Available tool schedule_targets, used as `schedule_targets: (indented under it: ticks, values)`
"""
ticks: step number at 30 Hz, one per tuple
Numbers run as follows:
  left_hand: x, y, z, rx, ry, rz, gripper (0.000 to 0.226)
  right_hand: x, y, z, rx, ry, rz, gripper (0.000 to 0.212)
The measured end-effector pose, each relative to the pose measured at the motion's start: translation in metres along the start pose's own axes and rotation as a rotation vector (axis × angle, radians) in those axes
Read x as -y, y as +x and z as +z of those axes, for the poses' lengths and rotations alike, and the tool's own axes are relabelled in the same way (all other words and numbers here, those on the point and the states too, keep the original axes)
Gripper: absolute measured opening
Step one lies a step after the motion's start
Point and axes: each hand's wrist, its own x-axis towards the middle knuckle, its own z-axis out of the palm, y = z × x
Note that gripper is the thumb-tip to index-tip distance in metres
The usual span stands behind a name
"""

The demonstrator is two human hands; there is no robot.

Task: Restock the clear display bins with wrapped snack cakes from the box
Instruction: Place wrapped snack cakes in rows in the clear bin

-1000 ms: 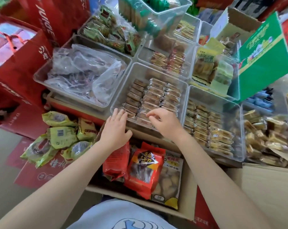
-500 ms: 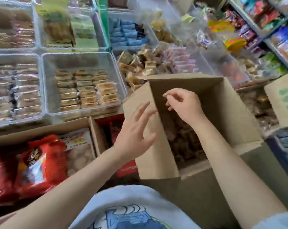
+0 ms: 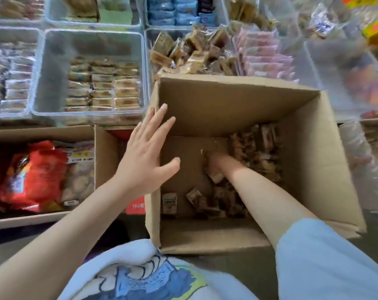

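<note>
1. The right hand (image 3: 216,161) is reached deep into the open brown cardboard box (image 3: 238,105), buried among the brown wrapped snack cakes (image 3: 255,148); whether its grip has clenched on one cannot be told.
2. The left hand (image 3: 147,156), fingers spread and released, rests against the box's left wall, apparently steadying it.
3. Step: fetching cakes. Next: lift them leftward into the clear plastic display bin (image 3: 54,61), half filled.
</note>
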Motion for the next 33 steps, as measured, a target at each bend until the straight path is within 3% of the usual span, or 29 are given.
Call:
schedule_targets:
  ticks: [5, 9, 12, 15, 19, 23, 27, 31, 33]
  values:
    - [-0.004, 0.000, 0.002, -0.005, -0.003, -0.023, 0.079, -0.003, 0.027, 0.032, -0.001, -0.132, 0.063, 0.051]
    - [-0.005, 0.003, 0.002, 0.002, 0.004, -0.038, 0.078, 0.005, 0.031, 0.010, 0.001, -0.005, -0.016, 0.059]
    - [-0.003, 0.004, 0.003, 0.000, -0.017, -0.026, 0.077, 0.017, 0.002, -0.032, -0.023, 0.551, -0.097, 0.054]
    - [0.004, 0.003, 0.001, -0.018, -0.054, 0.004, 0.076, 0.035, -0.055, -0.080, 0.195, 1.115, -0.275, 0.025]
    - [0.005, 0.007, -0.007, -0.076, -0.141, 0.016, 0.080, 0.048, -0.120, -0.113, 0.247, 1.428, -0.493, 0.036]
    - [0.001, 0.017, -0.031, -0.260, -0.454, 0.024, 0.043, 0.079, -0.171, -0.120, 0.167, 1.363, -0.540, 0.045]
    - [0.029, 0.023, -0.081, -0.217, -0.821, -0.160, 0.014, 0.130, -0.198, -0.128, -0.014, 1.114, -0.422, 0.055]
    - [0.090, 0.015, -0.127, -0.170, -0.953, -0.292, 0.009, 0.199, -0.198, -0.134, -0.282, 0.969, -0.405, 0.035]
    - [0.123, 0.008, -0.146, -0.183, -0.961, -0.333, 0.009, 0.246, -0.187, -0.133, -0.320, 0.942, -0.459, 0.025]
